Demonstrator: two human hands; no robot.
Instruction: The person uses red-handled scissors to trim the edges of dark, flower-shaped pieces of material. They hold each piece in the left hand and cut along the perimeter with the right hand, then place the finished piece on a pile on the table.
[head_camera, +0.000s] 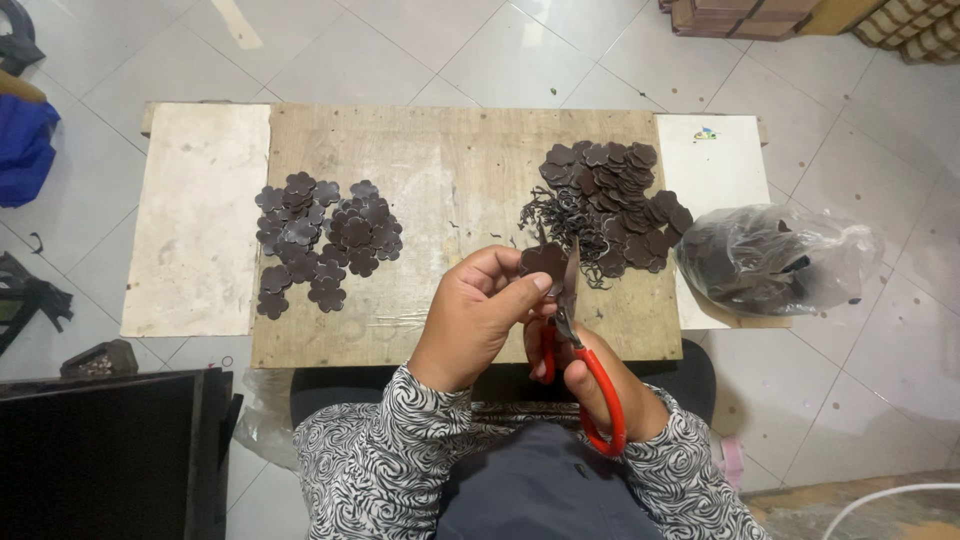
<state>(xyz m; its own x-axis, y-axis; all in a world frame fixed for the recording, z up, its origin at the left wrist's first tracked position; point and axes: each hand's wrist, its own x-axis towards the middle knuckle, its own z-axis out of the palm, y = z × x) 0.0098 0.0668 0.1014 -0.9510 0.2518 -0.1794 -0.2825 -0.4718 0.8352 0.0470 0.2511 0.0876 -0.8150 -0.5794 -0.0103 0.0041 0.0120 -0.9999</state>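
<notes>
At the near edge of the wooden board (440, 180), just over its middle, we hold the work in both hands. Starting from the board's left side, we see a pale, scuffed panel (195, 215) laid against it, then a loose pile of trimmed flower shapes (325, 240): flat, dark brown, matt like thin leather, each with rounded petals and a clean outline.

Next comes our left hand (480, 310), its thumb and fingers pinched on one flower piece (542, 262), which sits upright just above the near edge. Beside it our right hand (600, 385) is closed around the red handles of the scissors (578, 330), the steel blades pointing up along the piece's right side and touching it. To cut this well, we judge it best to turn the piece into the blades with the left hand, take short bites round each petal, and keep the fingertips back from the edge.

Further right, near the far right corner, lies the untrimmed heap (610, 200), thicker and more tangled, with thin curled offcuts (545, 215) strewn at its left. Past the board's right edge, a crumpled clear plastic bag (775, 260) holds more dark pieces, resting partly on a white panel (712, 160).
</notes>
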